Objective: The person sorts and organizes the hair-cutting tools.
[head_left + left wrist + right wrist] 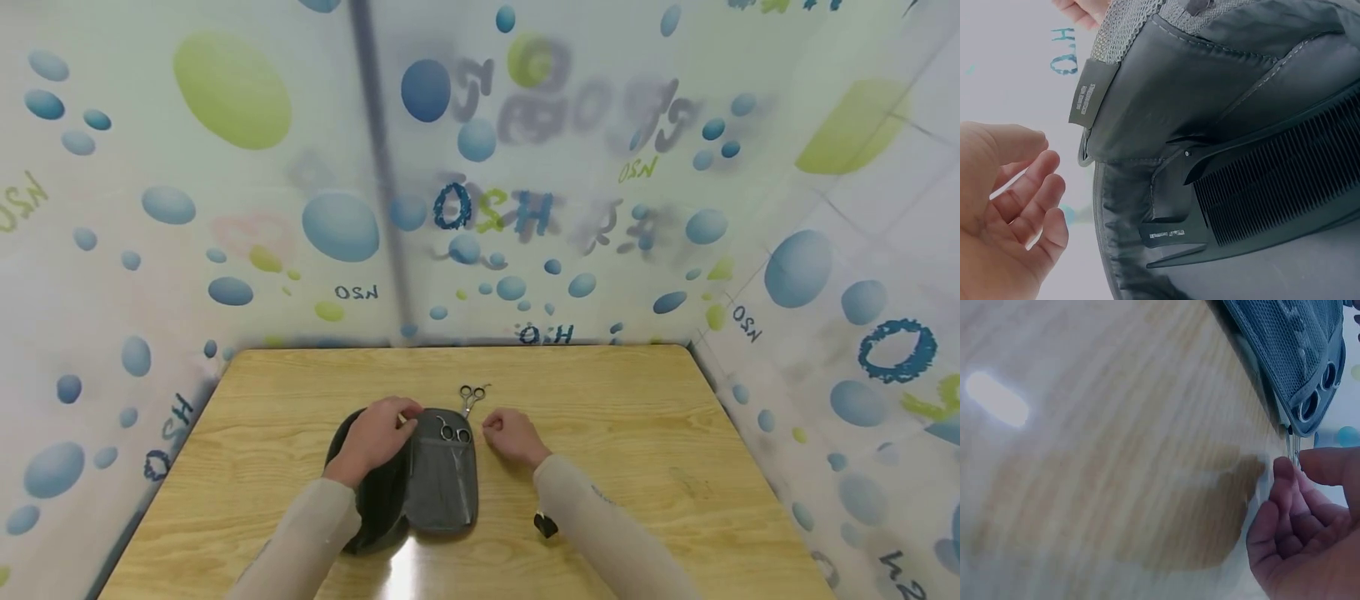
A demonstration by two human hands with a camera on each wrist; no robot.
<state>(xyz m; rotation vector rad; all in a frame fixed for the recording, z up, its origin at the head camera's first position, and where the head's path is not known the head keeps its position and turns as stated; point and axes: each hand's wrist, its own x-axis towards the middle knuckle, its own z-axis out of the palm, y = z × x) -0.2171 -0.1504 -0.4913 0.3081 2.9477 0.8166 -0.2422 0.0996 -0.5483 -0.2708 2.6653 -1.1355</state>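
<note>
A dark grey zip case (442, 492) lies spread on the wooden table, its left half partly under my left hand (378, 433). That hand hovers with loosely bent fingers, apart from the case's edge in the left wrist view. Black combs (1272, 181) sit inside the case there. A pair of scissors (455, 433) is tucked in the right half's mesh pocket (1285, 344), finger rings showing. Just beyond the case's top edge lies another pair of scissors (471, 397). My right hand (513, 435) is right of the case, fingers loosely curled, nothing visible in them.
The wooden table (637, 400) reaches back to a wall (570, 250) printed with blue and green dots, with similar walls at both sides. A small black object (545, 524) shows beside my right sleeve. A label (1092, 90) sticks out from the case's edge.
</note>
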